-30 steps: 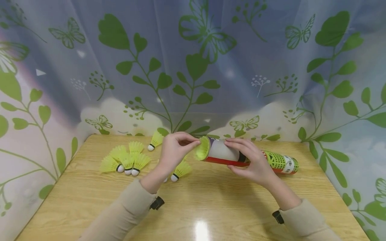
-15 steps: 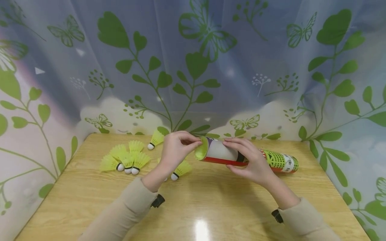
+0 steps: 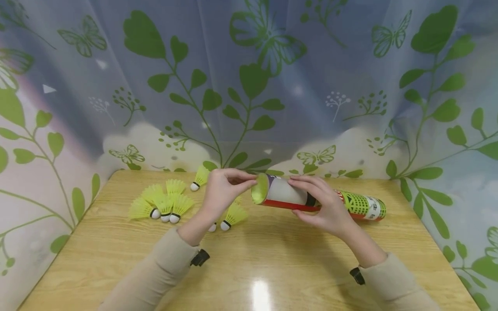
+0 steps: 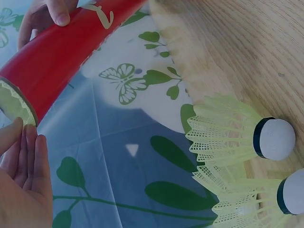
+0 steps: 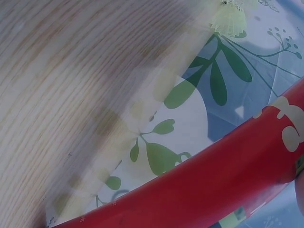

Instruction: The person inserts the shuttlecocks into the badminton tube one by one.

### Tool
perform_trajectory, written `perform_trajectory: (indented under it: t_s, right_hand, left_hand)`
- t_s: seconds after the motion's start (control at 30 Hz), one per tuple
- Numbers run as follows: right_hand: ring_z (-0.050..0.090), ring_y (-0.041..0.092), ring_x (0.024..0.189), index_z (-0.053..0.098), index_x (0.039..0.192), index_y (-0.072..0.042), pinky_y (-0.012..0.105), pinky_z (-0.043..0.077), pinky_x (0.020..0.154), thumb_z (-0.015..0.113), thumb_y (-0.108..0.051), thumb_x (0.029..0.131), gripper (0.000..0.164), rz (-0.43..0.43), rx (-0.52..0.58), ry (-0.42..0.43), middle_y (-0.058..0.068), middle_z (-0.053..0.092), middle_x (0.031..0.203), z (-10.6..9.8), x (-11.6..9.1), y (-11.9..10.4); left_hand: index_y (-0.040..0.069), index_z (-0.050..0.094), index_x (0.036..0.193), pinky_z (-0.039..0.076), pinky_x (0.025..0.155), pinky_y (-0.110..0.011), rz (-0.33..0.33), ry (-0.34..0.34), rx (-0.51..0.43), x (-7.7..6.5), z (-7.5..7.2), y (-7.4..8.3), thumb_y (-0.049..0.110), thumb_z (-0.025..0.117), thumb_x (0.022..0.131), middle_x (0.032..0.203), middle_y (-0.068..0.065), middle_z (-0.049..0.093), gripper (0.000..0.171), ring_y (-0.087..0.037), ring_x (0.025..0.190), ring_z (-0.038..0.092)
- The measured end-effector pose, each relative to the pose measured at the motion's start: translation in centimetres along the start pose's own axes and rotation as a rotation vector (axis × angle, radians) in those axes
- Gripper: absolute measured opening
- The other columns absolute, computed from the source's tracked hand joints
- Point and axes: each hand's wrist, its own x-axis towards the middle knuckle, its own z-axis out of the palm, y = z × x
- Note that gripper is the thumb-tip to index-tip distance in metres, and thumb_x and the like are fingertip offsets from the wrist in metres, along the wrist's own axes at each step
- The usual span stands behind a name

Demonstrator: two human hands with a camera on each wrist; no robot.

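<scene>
A pale wood-grain desk (image 3: 307, 268) is spreading below a hanging cloth (image 3: 299, 125) in blue, white and pink, on which green leaves and butterflies are showing. A person is reaching in with both arms, and beige sleeves (image 3: 167, 255) are covering the forearms. Near the cuffs, small black fittings (image 3: 200, 258) are showing.

The right hand (image 3: 332, 209) is holding a tube (image 3: 285, 193) around its middle: the fingers are lying over the top, the thumb is pressing from below, and that grip is grasping firmly. The tube is slanting across above the desk, its open mouth facing the person's left and its far end, banded in white, pointing right. Whether the far end is touching the desk, I cannot tell. The wrist views are showing a red side with pale lettering.

The left hand (image 3: 225, 192) is pinching at the tube's mouth, its thumb meeting the fingers at the rim; whether this grip is also catching the skirt inside, I cannot tell. Just within the rim, a shuttlecock's yellow-green skirt (image 3: 260, 190) is showing a jagged edge.

On the desk, a cluster of yellow-green shuttlecocks (image 3: 165, 205) is lying to the left, skirts overlapping and three white corks showing. A lone shuttlecock (image 3: 200, 177) is lying near the cloth, just beside the left hand. Beyond the left wrist, two more shuttlecocks (image 3: 234, 215) are lying close together, one partly hidden.
</scene>
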Motion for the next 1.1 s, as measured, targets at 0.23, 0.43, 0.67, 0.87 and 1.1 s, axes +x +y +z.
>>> perform_trajectory:
  t_s: [0.23,0.43,0.67,0.87,1.1]
  right_hand:
    - [0.048,0.022,0.122,0.055,0.132,-0.012,0.018,0.038,0.101,0.080,-0.013,0.069,0.068,-0.015,0.006,-0.005,0.009,0.053,0.133,-0.2,0.1,0.0]
    - [0.049,0.022,0.120,0.056,0.131,-0.008,0.017,0.038,0.101,0.080,-0.009,0.068,0.067,-0.035,0.061,0.019,0.015,0.055,0.130,-0.3,0.1,0.1]
    - [0.050,0.023,0.120,0.056,0.130,-0.007,0.017,0.039,0.100,0.080,-0.006,0.066,0.068,-0.041,0.074,0.032,0.014,0.055,0.131,-0.3,0.2,0.0]
    - [0.051,0.022,0.118,0.056,0.129,-0.006,0.017,0.039,0.099,0.080,-0.006,0.066,0.068,-0.047,0.073,0.044,0.011,0.055,0.131,-0.4,0.2,0.0]
    - [0.050,0.021,0.119,0.056,0.130,-0.008,0.016,0.039,0.099,0.080,-0.008,0.067,0.068,-0.031,0.064,0.035,0.009,0.055,0.132,-0.4,0.0,0.1]
  left_hand:
    - [0.014,0.077,0.089,0.058,0.065,-0.027,0.003,-0.013,0.020,-0.1,-1.0,-0.6,0.018,0.078,0.079,0.087,-0.003,0.074,0.011,-0.011,0.072,0.069]
    - [0.012,0.076,0.093,0.058,0.068,-0.026,-0.068,-0.011,0.045,-0.5,-2.6,-1.4,0.023,0.077,0.079,0.090,-0.003,0.074,0.018,-0.012,0.077,0.069]
    - [0.012,0.075,0.096,0.057,0.067,-0.026,-0.110,0.013,0.089,-1.0,-5.3,-2.2,0.026,0.077,0.080,0.093,-0.004,0.074,0.021,-0.011,0.080,0.069]
    - [0.004,0.073,0.099,0.056,0.074,-0.021,-0.126,0.047,0.112,-1.7,-8.2,-3.5,0.015,0.075,0.081,0.097,-0.013,0.072,0.021,-0.008,0.081,0.069]
    - [0.011,0.073,0.101,0.055,0.073,-0.019,-0.178,0.123,0.213,-3.5,-11.7,-5.2,0.027,0.075,0.082,0.097,-0.006,0.073,0.025,-0.002,0.081,0.067]
